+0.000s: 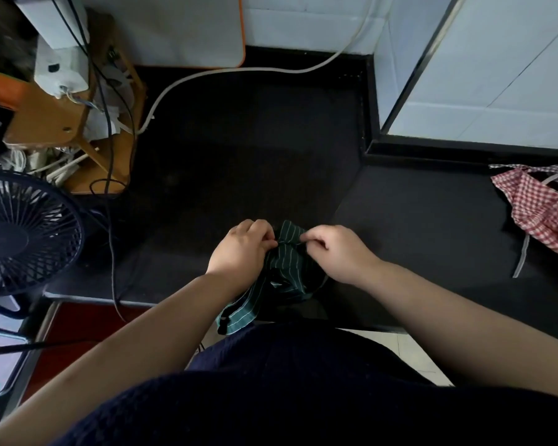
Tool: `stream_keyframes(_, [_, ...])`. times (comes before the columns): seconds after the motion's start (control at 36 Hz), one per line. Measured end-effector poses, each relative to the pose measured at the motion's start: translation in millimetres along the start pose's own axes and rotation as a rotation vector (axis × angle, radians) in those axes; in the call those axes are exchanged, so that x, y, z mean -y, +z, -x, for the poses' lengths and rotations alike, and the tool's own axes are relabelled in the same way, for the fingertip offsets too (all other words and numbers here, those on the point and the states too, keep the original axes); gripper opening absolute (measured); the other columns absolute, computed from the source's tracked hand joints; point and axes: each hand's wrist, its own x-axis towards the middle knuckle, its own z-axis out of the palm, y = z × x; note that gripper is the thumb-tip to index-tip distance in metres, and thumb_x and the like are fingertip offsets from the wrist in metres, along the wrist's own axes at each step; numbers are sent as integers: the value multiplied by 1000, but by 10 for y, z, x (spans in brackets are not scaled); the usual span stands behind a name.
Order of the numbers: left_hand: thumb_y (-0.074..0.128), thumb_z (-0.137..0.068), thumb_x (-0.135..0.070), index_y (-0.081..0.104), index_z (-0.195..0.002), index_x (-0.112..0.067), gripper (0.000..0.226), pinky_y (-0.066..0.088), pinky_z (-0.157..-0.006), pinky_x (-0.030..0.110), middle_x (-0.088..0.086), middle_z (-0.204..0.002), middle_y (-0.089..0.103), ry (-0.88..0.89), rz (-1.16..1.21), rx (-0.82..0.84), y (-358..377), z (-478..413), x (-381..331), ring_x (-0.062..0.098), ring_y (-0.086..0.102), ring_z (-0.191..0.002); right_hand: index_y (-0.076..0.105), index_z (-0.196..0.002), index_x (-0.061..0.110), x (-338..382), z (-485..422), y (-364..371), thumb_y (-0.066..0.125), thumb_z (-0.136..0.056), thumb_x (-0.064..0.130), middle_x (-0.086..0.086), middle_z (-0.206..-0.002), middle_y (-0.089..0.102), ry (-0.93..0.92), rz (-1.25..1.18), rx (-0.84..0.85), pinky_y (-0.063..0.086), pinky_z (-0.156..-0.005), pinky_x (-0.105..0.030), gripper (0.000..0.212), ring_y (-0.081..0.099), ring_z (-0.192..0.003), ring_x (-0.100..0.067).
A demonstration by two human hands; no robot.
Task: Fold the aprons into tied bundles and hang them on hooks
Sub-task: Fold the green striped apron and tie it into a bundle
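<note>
A dark green apron with thin white stripes [285, 262] lies bunched at the front edge of the black counter [239, 149], with one striped end hanging over the edge. My left hand [242, 247] pinches the bundle's top from the left. My right hand [335, 251] pinches it from the right, the fingertips of both hands nearly meeting. The strap between the fingers is too small to make out. A red-and-white checked apron [541, 207] lies crumpled at the counter's far right, its grey strap [522, 255] trailing toward me.
A dark blue desk fan [23, 233] stands at the left edge. Behind it sits a wooden stand [65, 123] with white devices and tangled cables. A white cable [239, 70] curves across the back of the counter. White tiled walls rise behind and to the right.
</note>
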Motion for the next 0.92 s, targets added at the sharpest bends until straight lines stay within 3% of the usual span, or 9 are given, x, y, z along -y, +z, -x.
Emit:
stream_keyframes(0.06, [54, -96, -27, 57, -97, -19, 8, 44, -71, 27, -4, -95, 54, -28, 49, 28, -36, -10, 0, 13, 52, -85, 64, -120, 10, -45, -10, -29, 48, -98, 15, 1, -105, 65, 48, -90, 21, 43, -76, -19, 27, 57, -87, -7])
stream_keyframes(0.17, [56, -95, -23, 56, -88, -21, 7, 36, -61, 18, -6, -88, 54, -31, 106, 108, -85, -23, 10, 5, 49, -75, 63, -113, 11, -134, -12, 0, 49, -99, 20, 6, -89, 60, 221, -264, 6, 50, -82, -32, 22, 60, -90, -15])
stream_keyframes(0.36, [53, -96, -16, 56, -85, -18, 12, 34, -58, 17, -8, -85, 54, -127, 144, 86, -43, 14, 43, 6, 49, -73, 60, -112, 13, -150, -72, 14, 46, -100, 20, 0, -101, 56, 242, -165, 4, 38, -74, -25, 20, 53, -90, -16])
stream_keyframes(0.47, [55, -96, -28, 56, -94, -22, 6, 41, -61, 18, -9, -87, 56, -181, 193, 88, -71, 49, 26, 10, 55, -77, 61, -112, 15, -115, -88, -20, 47, -100, 25, 3, -101, 59, 243, -249, 30, 39, -72, -22, 22, 53, -84, -9])
stream_keyframes(0.56, [63, -89, -43, 43, -118, -26, 40, 50, -61, 16, -12, -101, 56, -329, 446, 255, -70, 100, -37, 5, 59, -87, 60, -111, 19, -94, -63, -78, 46, -99, 31, 5, -99, 62, 249, -343, 52, 45, -74, -22, 22, 55, -82, -6])
stream_keyframes(0.67, [87, -63, -36, 32, -137, -26, 93, 54, -87, 32, -6, -116, 59, -426, 510, 465, 13, 162, -21, 12, 60, -104, 44, -135, 29, -118, 46, -95, 44, -96, 46, 12, -104, 59, 285, -501, 106, 40, -103, -34, 43, 54, -108, -9])
stream_keyframes(0.81, [73, -79, -35, 54, -117, -18, 45, 50, -68, 23, -4, -96, 68, -397, 347, 275, -5, 91, -112, 11, 65, -87, 30, -143, 28, -189, 166, -108, 70, -80, 47, 8, -130, 49, 214, -413, 246, 38, -103, -29, 77, 48, -121, -12])
stream_keyframes(0.86, [67, -86, -29, 61, -107, -15, 27, 54, -65, 29, 0, -85, 73, -475, 519, 194, -51, 44, -236, 15, 70, -78, 28, -144, 23, -188, 220, -123, 80, -71, 39, 7, -132, 46, 160, -377, 238, 39, -99, -24, 91, 47, -120, -10])
stream_keyframes(0.92, [64, -89, -17, 62, -108, -9, 20, 58, -68, 34, 7, -82, 74, -527, 700, 194, -80, -1, -402, 20, 71, -76, 33, -138, 17, -214, 272, -137, 81, -71, 29, 3, -126, 49, 121, -285, 137, 42, -90, -21, 83, 51, -112, -10])
